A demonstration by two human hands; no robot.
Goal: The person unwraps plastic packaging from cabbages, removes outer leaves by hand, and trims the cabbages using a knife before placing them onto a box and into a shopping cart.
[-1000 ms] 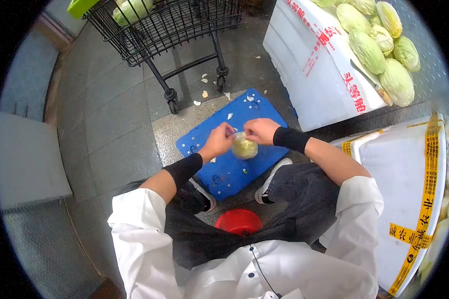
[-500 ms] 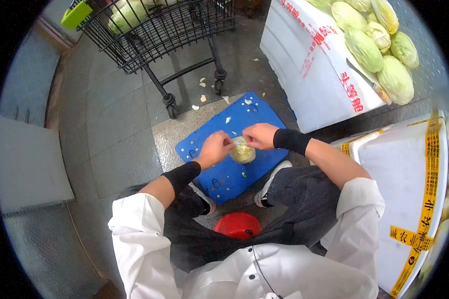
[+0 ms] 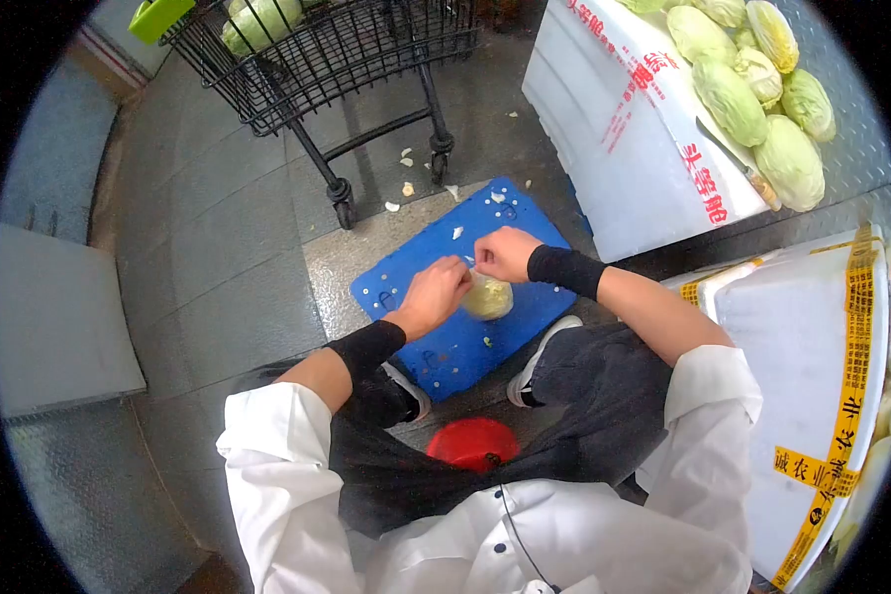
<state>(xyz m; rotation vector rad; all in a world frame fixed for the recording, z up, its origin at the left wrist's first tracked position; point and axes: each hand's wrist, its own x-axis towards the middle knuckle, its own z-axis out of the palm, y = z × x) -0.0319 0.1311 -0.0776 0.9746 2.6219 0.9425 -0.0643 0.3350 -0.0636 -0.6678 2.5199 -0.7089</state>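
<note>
Both forearms [image 3: 666, 317] angle inward and forward, the hands [image 3: 438, 295] nearly meeting, their fingers [image 3: 458, 273] curled.

Cabbage [image 3: 490, 298] on mat [image 3: 527, 230], cart [image 3: 378, 135] ahead left, boxes [image 3: 614, 134] to the right.

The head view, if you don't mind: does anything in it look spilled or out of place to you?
Yes: pale scraps lie strewn on the floor by the wheels of the black cart, like litter. A knife also lies along the edge of the white box beside the cabbages, an odd-looking spot for a blade.
</note>
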